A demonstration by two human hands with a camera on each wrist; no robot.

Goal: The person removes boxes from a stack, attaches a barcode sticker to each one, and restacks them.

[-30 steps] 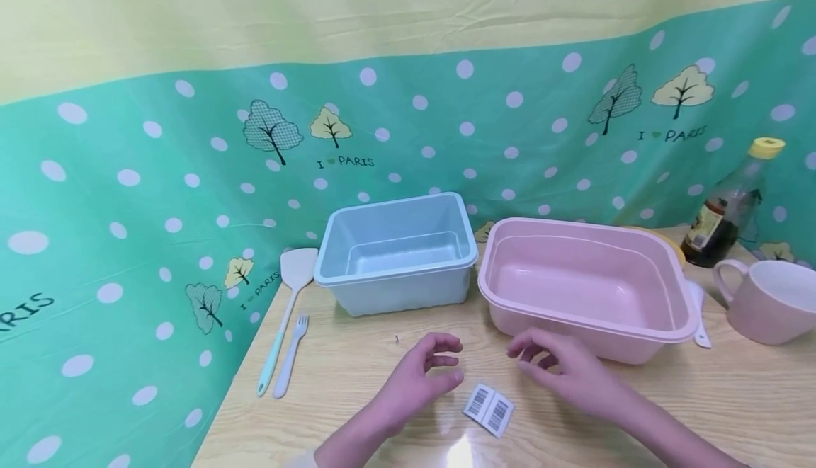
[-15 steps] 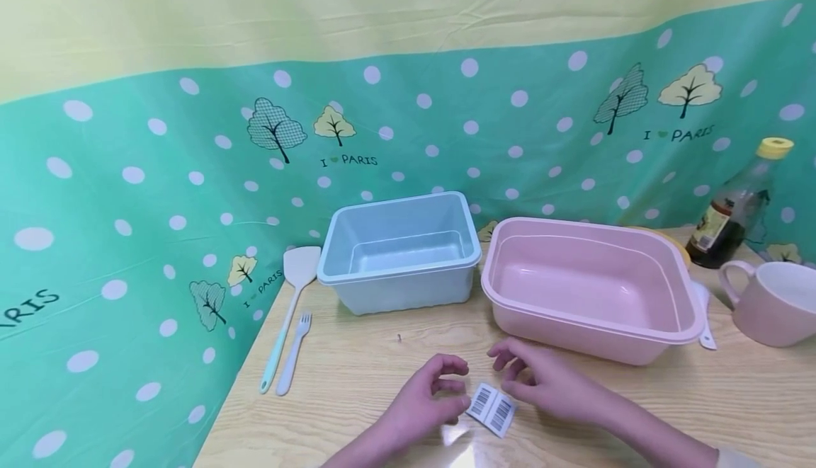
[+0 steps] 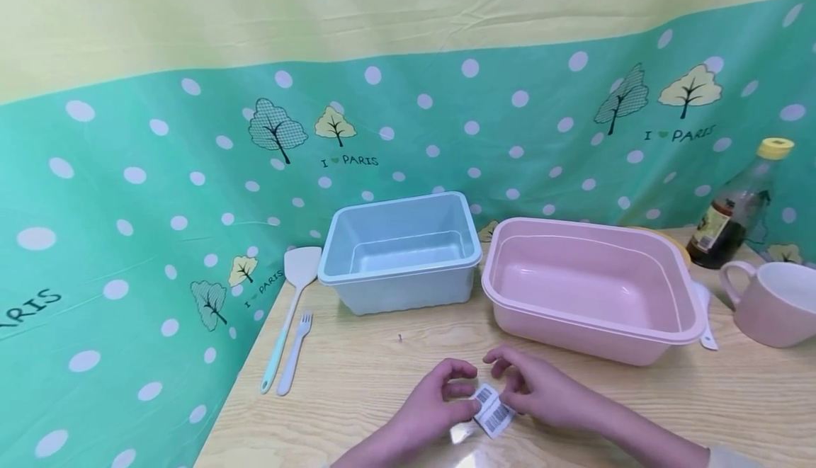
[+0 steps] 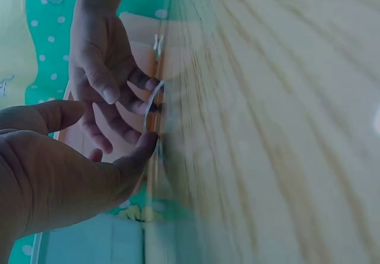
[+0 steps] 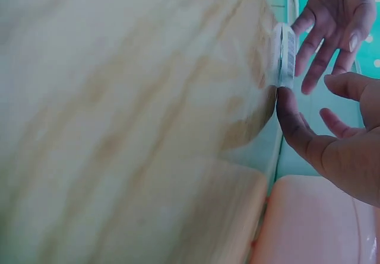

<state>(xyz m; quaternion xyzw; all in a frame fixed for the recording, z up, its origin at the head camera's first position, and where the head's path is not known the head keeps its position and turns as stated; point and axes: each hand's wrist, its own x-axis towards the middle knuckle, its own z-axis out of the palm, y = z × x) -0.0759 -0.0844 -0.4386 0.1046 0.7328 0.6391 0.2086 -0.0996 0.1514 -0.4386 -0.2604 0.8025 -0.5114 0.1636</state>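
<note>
A small white paper label [image 3: 491,415] printed with two barcodes lies on the table between the two hands. In the left wrist view the label [image 4: 148,107] shows edge-on and slightly bowed. The left hand [image 3: 440,403] has its thumb tip at the label's left edge, with its fingers bent loosely apart from the thumb. Opposite it, the right hand [image 3: 542,390] sets its thumb at the right edge, its fingers spread above. In the right wrist view the label [image 5: 287,55] stands on edge beside the right thumb tip.
Behind the hands stand a blue basin [image 3: 408,287] and a pink basin [image 3: 574,330]. A spatula [image 3: 280,340] and a fork [image 3: 295,356] lie at the left. To the right are a pink mug [image 3: 774,312], a sauce bottle [image 3: 723,224] and a white-handled utensil [image 3: 706,337].
Both hands have come inward and down to the label, the right one moving left and the left one moving right. The label has shifted and bowed slightly between the thumbs.
</note>
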